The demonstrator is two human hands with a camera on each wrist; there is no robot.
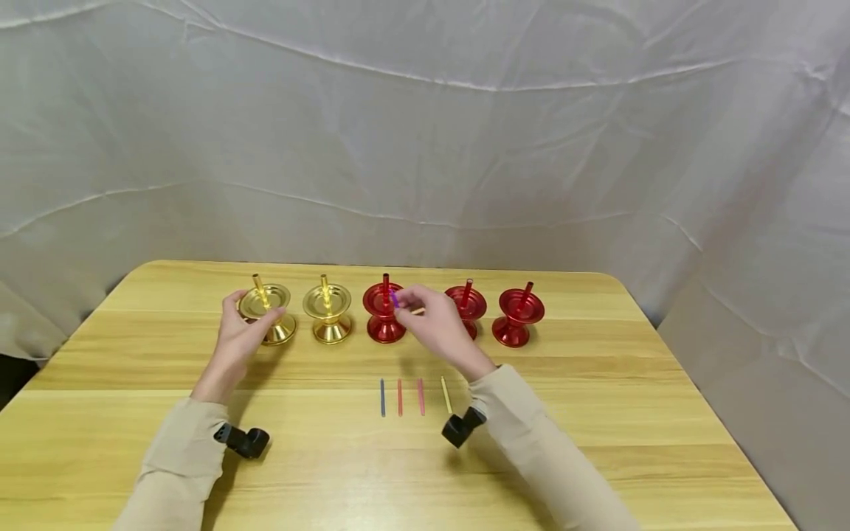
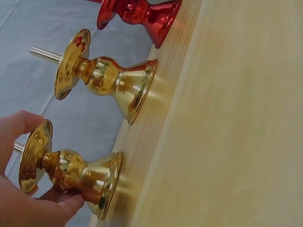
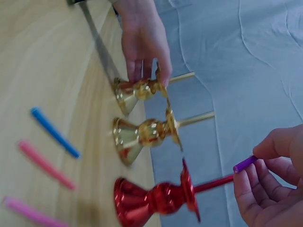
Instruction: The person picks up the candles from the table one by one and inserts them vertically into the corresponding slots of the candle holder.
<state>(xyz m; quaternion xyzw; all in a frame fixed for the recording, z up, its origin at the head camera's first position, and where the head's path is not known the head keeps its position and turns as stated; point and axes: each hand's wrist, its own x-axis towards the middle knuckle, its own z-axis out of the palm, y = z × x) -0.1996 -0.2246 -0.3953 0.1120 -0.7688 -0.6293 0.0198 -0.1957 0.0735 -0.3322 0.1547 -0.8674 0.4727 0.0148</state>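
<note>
At the left end of a row, a gold candle holder (image 1: pixel 279 330) stands on the table with my left hand (image 1: pixel 235 335) around it. In the left wrist view, the thumb is at the dish rim and the fingers hold the stem. My right hand (image 1: pixel 438 321) pinches a thin purple candle (image 3: pixel 245 164) between thumb and fingers. The candle is close beside the tube of the middle red candle holder (image 1: pixel 386 328); most of its length is hidden by the hand. The right hand partly covers another red candle holder (image 1: pixel 467 302).
A second gold candle holder (image 1: pixel 332 328) and a rightmost red one (image 1: pixel 513 332) complete the row. Nearer on the wooden table (image 1: pixel 332 457) lie blue (image 1: pixel 382 398), red (image 1: pixel 400 398), pink (image 1: pixel 421 397) and yellow (image 1: pixel 446 394) candles. A pale cloth (image 1: pixel 425 147) hangs behind.
</note>
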